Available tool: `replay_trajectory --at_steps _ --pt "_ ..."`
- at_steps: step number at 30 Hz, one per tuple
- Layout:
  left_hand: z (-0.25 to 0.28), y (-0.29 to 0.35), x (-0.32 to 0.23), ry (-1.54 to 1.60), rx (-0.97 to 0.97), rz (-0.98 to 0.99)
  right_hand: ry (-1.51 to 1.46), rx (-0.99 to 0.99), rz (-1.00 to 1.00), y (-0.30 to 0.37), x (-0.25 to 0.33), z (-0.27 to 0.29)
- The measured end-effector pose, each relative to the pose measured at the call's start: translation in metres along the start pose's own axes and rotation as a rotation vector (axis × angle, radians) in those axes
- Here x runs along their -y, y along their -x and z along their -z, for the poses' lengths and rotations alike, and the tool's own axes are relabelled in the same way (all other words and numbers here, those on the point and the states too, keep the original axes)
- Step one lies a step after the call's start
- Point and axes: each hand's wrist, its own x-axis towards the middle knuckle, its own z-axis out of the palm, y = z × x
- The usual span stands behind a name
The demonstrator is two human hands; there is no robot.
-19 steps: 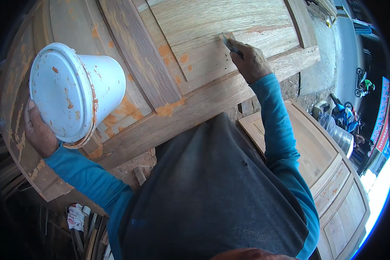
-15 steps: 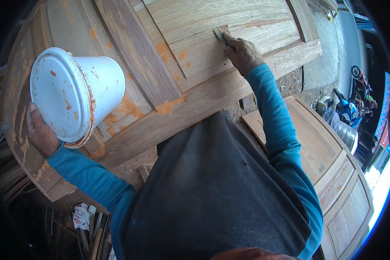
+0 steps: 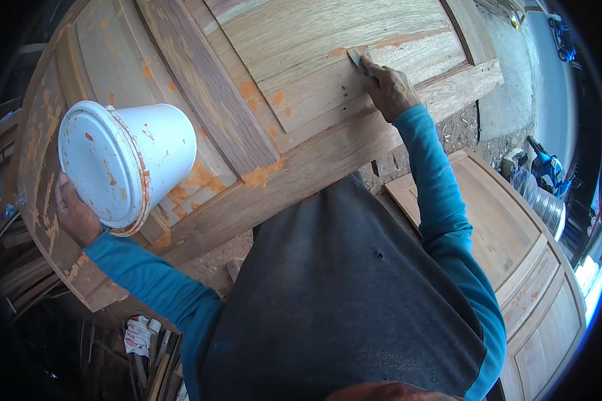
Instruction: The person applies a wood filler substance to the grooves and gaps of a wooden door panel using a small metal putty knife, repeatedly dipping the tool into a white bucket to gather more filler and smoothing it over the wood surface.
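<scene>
My right hand grips a putty knife, its blade flat against a panel of a large wooden door. An orange filler streak runs along a seam to the right of the blade, and a short smear lies left of it. My left hand holds a white bucket by the rim, fingers partly hidden behind it. The bucket's round lid, spotted with dried orange filler, faces left, and its narrow end points right. More orange patches mark the door's frame and joints.
A second panelled door lies lower right, beside my right arm. Wood offcuts and a white-and-red bag are at lower left. Beyond the doors are a concrete floor, a metal drum and a blue motorbike.
The putty knife has shifted a little to the right across the panel, and an orange smear now shows left of its blade. The whole view has tilted slightly; the bucket stays in my left hand.
</scene>
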Motion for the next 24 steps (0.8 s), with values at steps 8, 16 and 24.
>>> replay_trajectory --at_steps 8,16,24 --pt "0.001 -0.002 0.0 -0.037 -0.01 0.002 0.025 0.067 -0.029 0.0 -0.024 0.017" --pt "0.009 -0.003 0.008 -0.088 -0.052 -0.046 0.092 0.217 0.026 -0.007 -0.013 0.036" --pt "-0.001 0.002 -0.009 -0.19 -0.087 -0.007 0.465 0.28 0.246 -0.044 -0.043 0.054"
